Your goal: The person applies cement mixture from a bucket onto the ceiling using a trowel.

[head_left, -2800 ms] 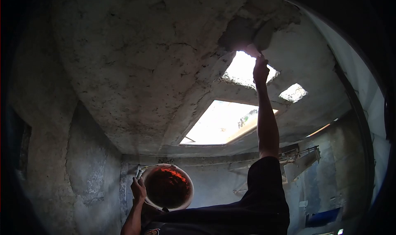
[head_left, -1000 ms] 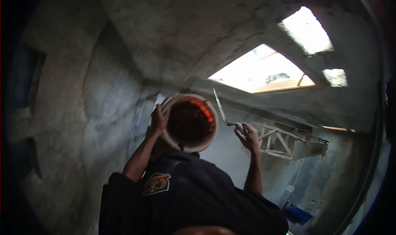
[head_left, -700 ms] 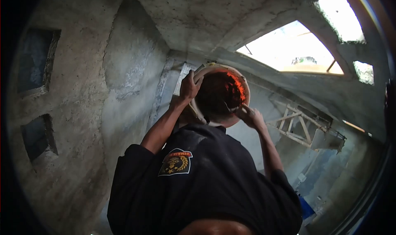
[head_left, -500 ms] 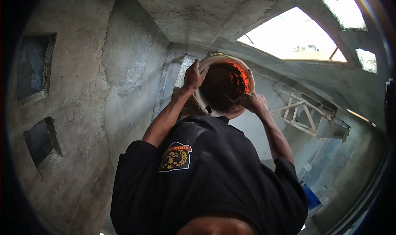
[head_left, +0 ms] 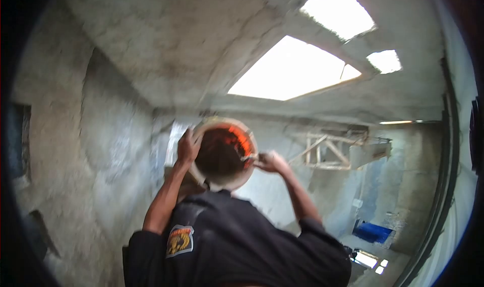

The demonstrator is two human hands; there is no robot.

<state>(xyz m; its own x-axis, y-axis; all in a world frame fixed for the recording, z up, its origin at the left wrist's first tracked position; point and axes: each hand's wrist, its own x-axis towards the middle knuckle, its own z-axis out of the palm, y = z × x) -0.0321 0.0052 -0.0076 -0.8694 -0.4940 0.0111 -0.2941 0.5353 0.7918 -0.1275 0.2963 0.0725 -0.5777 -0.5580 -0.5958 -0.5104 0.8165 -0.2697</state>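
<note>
A: Item one, the container?
B: Round bucket (head_left: 220,158), pale rim, orange-red glow on its inner wall. It is held up at chest height in front of the black shirt (head_left: 237,241), mouth tilted toward the camera.

A: Item two, the hands?
B: Left hand (head_left: 188,147): fingers curled over the bucket's left rim, gripping it. Right hand (head_left: 271,162): at the bucket's right rim and touching it. The picture is too blurred to tell whether it is closed, or whether it holds anything.

A: Contents of the bucket?
B: Dark inside; cannot tell.

A: Surroundings?
B: Rough concrete ceiling (head_left: 166,40) with a large bright opening (head_left: 292,70) and two smaller ones beside it. Grey plastered wall (head_left: 116,135) to the left. Wooden frame (head_left: 327,151) fixed high on the far wall, right of the bucket. Blue object (head_left: 371,232) low on the right. Badge (head_left: 180,240) on the shirt.
</note>
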